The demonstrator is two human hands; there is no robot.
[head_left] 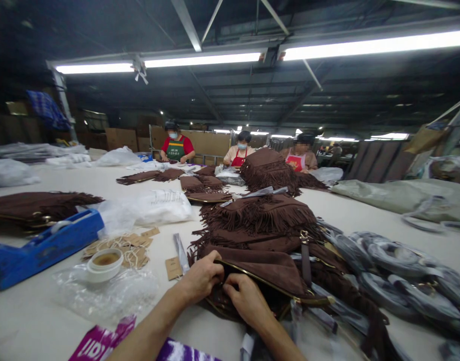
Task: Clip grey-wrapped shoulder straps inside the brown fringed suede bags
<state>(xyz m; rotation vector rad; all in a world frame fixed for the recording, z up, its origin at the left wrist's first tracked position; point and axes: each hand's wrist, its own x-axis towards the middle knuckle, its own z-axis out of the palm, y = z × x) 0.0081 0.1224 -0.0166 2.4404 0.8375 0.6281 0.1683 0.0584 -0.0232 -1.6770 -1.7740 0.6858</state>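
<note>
My left hand (204,277) grips the rim of a brown zippered bag (260,263), open before me on a white table (350,213); my right hand (248,301) curls inside its mouth, whether around anything I cannot tell. Fringed bags (258,213) lie heaped just beyond. Across the table are three co-workers (179,149) in aprons.

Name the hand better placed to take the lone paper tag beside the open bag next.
Likely the left hand: it's nearer the paper tag; the right hand, at the open bag, is farther.
</note>
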